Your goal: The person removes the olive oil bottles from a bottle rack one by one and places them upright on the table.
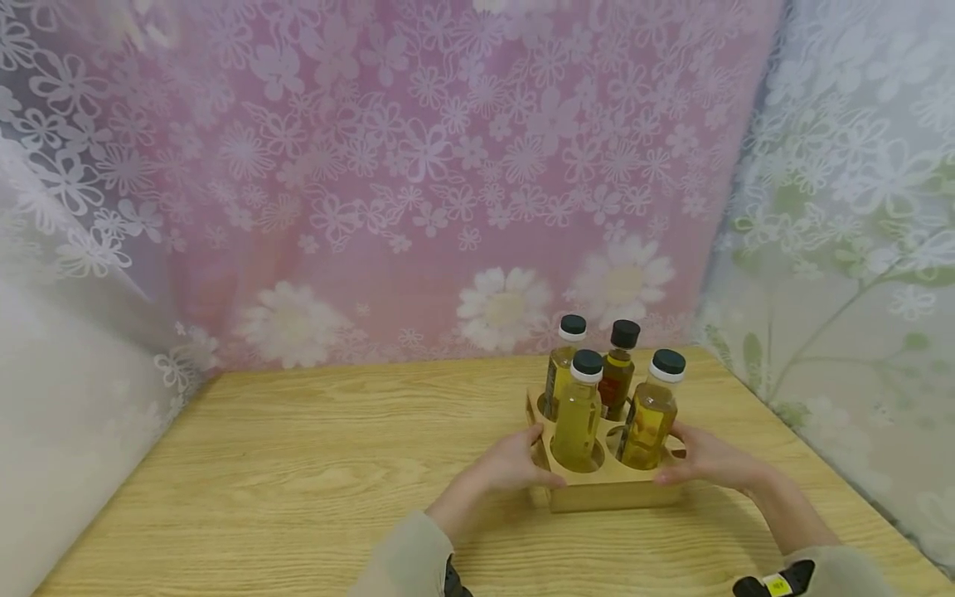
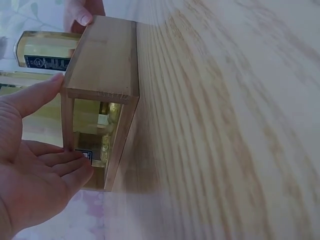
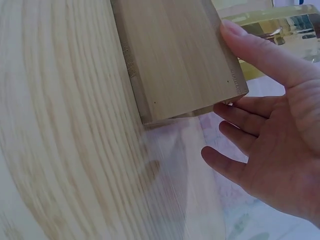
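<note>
A wooden bottle rack (image 1: 615, 497) stands on the table with bottles upright in its round holes. Pale yellow liquid fills the front left bottle (image 1: 574, 431); the front right bottle (image 1: 651, 423) is golden. Behind them are a yellow bottle (image 1: 561, 373) with a dark label and a dark-capped bottle (image 1: 616, 381) with a red label. My left hand (image 1: 511, 463) grips the rack's left end, thumb on the upper edge and fingers in the open side, as the left wrist view shows. At the right end my right hand (image 1: 712, 460) holds the upper board between thumb and fingers.
The wood-grained table (image 1: 298, 481) extends far to the left of the rack. A pink floral curtain (image 1: 418, 166) hangs along its back edge. A pale floral curtain (image 1: 850, 274) borders the right side, and a white one (image 1: 67, 356) the left.
</note>
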The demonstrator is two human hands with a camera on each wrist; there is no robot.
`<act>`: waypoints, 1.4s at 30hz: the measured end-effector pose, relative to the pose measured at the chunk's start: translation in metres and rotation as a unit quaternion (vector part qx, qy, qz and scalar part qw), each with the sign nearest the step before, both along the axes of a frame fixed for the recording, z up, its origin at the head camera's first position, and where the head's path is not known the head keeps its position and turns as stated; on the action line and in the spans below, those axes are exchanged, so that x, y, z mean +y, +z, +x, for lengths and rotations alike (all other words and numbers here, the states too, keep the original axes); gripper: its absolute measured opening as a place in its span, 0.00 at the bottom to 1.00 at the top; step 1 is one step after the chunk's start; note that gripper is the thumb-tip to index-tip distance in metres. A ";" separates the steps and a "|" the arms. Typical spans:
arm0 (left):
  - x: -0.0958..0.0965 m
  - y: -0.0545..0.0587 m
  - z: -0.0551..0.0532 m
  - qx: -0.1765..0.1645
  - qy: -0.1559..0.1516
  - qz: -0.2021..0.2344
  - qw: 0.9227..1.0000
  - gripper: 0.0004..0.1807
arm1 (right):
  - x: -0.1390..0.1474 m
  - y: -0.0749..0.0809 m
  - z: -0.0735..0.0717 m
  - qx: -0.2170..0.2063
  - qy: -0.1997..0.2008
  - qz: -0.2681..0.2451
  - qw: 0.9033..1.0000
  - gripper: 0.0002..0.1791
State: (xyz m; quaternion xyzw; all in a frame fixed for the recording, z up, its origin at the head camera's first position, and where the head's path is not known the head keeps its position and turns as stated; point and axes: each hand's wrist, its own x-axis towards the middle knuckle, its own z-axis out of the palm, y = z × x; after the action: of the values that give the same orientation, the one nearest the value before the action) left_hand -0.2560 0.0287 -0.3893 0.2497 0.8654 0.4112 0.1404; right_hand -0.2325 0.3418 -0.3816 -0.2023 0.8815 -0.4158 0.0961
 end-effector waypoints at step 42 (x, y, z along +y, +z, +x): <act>-0.123 0.010 0.007 0.004 0.015 0.009 1.000 0.52 | -0.126 0.003 -0.018 0.007 0.018 -0.004 1.000 0.51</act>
State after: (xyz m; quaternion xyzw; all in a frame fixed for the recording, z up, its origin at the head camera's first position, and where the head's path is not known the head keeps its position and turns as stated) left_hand -0.2491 -0.0942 -0.3792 0.2398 0.8657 0.4202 0.1285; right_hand -0.2503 0.2154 -0.3782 -0.2214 0.8765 -0.4164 0.0960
